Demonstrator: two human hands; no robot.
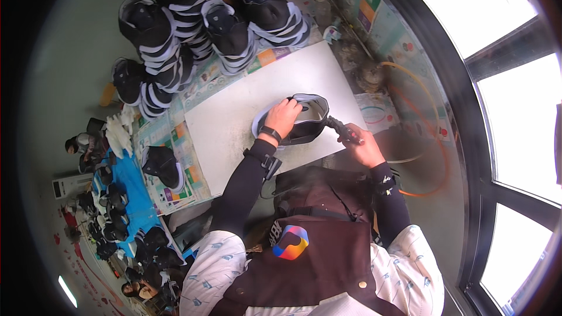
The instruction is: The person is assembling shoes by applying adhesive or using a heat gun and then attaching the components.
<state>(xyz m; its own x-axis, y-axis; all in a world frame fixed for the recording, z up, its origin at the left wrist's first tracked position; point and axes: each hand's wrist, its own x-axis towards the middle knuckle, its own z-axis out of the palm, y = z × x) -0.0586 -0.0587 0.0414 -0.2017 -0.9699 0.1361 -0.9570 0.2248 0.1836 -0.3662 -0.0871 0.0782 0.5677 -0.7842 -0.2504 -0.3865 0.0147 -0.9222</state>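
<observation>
A black and light grey shoe upper (304, 134) lies on the white board (231, 131), its opening and pale lining showing. My left hand (283, 118) is closed on its edge, fingers reaching over into the opening. In my right hand (366, 149) is a dark hand tool with a narrow nose (339, 127), whose exact kind I cannot make out. The tip of that tool is close to the heel end of the upper; whether they touch is unclear.
Stacked shoe uppers (158, 29) rise at the back left. A single upper (162, 165) lies left of the board. An orange hose (448, 164) curves on the right near the window frame (477, 134). A clear bottle (321, 9) stands behind the board.
</observation>
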